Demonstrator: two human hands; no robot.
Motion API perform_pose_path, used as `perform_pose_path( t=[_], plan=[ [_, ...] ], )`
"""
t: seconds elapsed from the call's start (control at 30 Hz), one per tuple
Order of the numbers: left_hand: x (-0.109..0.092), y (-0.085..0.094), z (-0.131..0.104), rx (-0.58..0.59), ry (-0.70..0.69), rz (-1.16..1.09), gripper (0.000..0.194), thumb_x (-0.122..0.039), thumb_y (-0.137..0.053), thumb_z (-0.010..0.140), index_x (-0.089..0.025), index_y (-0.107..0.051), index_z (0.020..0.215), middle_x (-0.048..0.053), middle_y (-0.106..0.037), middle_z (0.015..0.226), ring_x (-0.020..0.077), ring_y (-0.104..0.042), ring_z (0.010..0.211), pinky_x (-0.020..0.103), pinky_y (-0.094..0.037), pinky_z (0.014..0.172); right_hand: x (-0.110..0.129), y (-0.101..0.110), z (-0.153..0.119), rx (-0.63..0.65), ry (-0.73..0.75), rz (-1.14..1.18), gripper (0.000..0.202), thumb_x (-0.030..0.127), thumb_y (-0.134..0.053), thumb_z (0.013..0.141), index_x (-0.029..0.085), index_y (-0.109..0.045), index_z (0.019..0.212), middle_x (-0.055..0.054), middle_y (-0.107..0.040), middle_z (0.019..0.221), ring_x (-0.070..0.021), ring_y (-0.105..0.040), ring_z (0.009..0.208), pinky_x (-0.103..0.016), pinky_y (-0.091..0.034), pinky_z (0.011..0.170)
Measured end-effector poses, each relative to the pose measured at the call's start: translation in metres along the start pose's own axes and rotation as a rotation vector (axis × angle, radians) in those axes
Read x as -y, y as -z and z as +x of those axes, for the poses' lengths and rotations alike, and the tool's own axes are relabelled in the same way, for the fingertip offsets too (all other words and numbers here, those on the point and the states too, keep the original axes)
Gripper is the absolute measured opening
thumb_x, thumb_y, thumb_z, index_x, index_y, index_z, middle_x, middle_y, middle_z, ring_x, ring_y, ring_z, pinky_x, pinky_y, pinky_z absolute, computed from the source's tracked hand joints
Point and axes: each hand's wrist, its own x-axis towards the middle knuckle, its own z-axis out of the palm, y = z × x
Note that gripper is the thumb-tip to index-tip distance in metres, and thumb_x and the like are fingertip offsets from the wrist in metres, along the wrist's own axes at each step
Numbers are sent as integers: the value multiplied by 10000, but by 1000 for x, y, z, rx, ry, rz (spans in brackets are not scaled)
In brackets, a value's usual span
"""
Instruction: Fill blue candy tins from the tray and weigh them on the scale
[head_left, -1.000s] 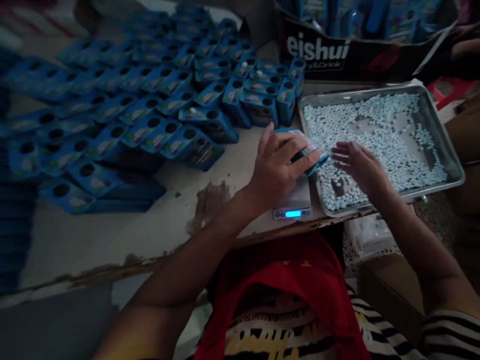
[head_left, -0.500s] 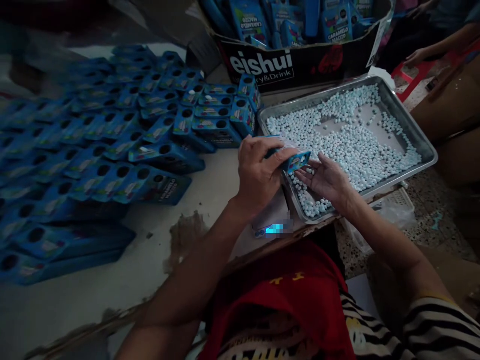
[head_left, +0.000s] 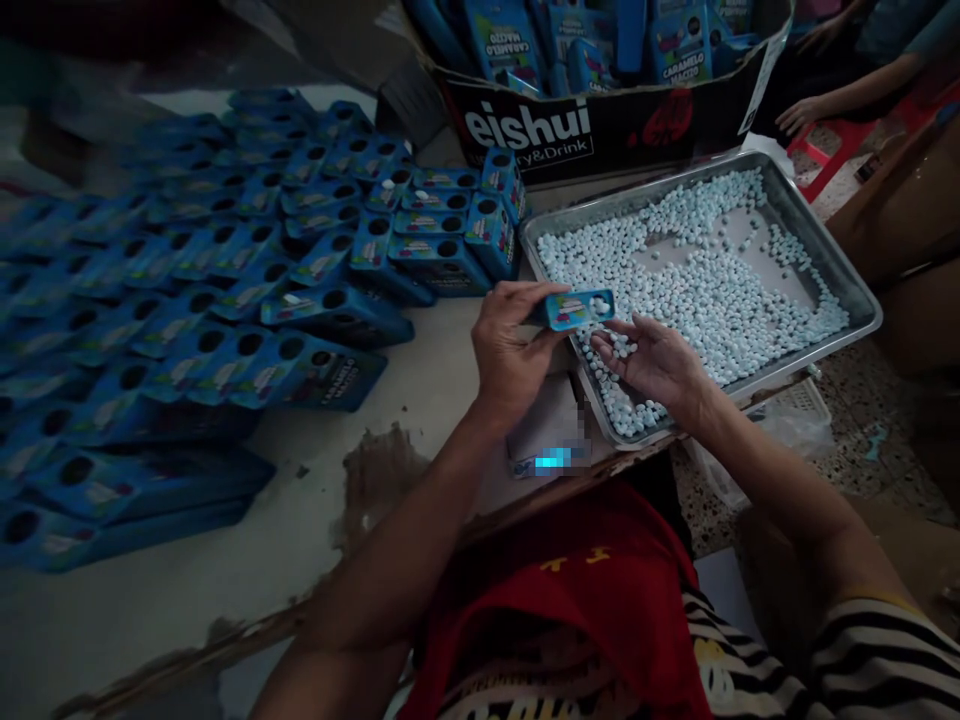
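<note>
A: The left hand (head_left: 510, 350) has lifted the blue box (head_left: 574, 308) a touch since half a second ago. It now sits level at centre frame, just over the near-left corner of the tray (head_left: 859, 300), with its round hole turned up.

B: And the right hand (head_left: 652, 365)?

A: It has rolled palm-up and slid in under the box's end. A second ago it lay flat over the tablets (head_left: 697, 270), fingers spread. Now it is cupped, half-open, with a few pale tablets lying on the fingers.

B: So the scooping looks done?

A: I'd say so: the tablets are up at the box's hole, and one seems to sit right in it.

B: How is the left gripping?

A: Fingers and thumb are pinched along the box's long sides, firm, with the box clear of the table (head_left: 420, 390).

B: Anything below?

A: A small scale (head_left: 551, 440) with a lit blue display, lower centre, bare. Rows of matching boxes (head_left: 225, 290) fill the left half, and a carton (head_left: 600, 120) stands at top centre.
</note>
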Motion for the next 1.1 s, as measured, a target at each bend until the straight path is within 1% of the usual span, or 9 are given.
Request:
perform_pose_path(
  t=[0.17,0.27,0.37,0.5,0.6,0.7,0.9,1.0,1.1],
  plan=[
    [-8,41,-28,-104,423,-275,526,-492,-995,802,-267,-774,1223,27,-805,1141,236,-797,1055,360,-677,978,12,12,-6,49,12,-205,168,49,-654,981,140,-758,1077,-65,-761,900,-98,-633,659,-125,-532,539],
    [-20,67,-59,-45,586,-312,558,-462,-1042,727,-241,-767,1159,26,-814,1063,233,-806,979,352,-703,915,18,26,-4,105,74,-395,106,111,-740,962,151,-759,1058,-14,-726,786,-74,-493,546,-123,-373,431],
    [-25,71,-89,-35,664,-344,611,-475,-1060,679,-214,-757,1140,36,-813,1032,233,-806,955,354,-709,902,22,33,-1,96,89,-510,50,184,-779,974,157,-738,983,15,-675,689,-77,-446,518,-146,-326,432],
    [-19,58,-111,-43,657,-405,691,-531,-1053,681,-204,-749,1208,65,-814,1106,250,-813,1024,376,-701,964,24,26,-4,31,35,-534,36,144,-759,966,161,-728,963,29,-660,680,-78,-473,520,-160,-358,450],
    [-16,64,-117,-36,560,-393,820,-553,-1037,714,-235,-710,1396,113,-795,1299,289,-783,1250,436,-653,1123,26,14,-15,-22,75,-532,49,109,-746,950,154,-735,936,8,-698,739,-81,-568,591,-160,-480,531],
    [-18,94,-121,12,511,-268,779,-504,-985,809,-267,-672,1482,124,-778,1366,293,-747,1349,482,-605,1205,29,5,-29,1,146,-608,88,93,-803,901,156,-763,948,-2,-721,784,-84,-614,640,-161,-525,573],
    [-20,166,-120,-82,506,-48,518,-462,-958,834,-289,-805,1297,52,-848,1195,274,-819,1115,478,-673,1046,33,-22,-53,99,266,-869,121,276,-894,976,212,-793,964,37,-656,722,-73,-528,555,-182,-444,491],
    [-25,180,-113,-149,436,28,427,-357,-952,840,-275,-847,1246,32,-859,1123,260,-830,1053,429,-673,970,27,-42,-64,152,319,-967,251,439,-906,1008,234,-776,944,41,-624,705,-81,-501,547,-207,-448,500],
    [-35,182,-106,-199,383,32,424,-301,-949,850,-239,-848,1257,32,-854,1115,243,-824,1047,394,-677,964,15,-57,-72,190,295,-1049,316,476,-929,984,242,-739,889,28,-634,731,-101,-529,581,-229,-468,521]
  ],
)
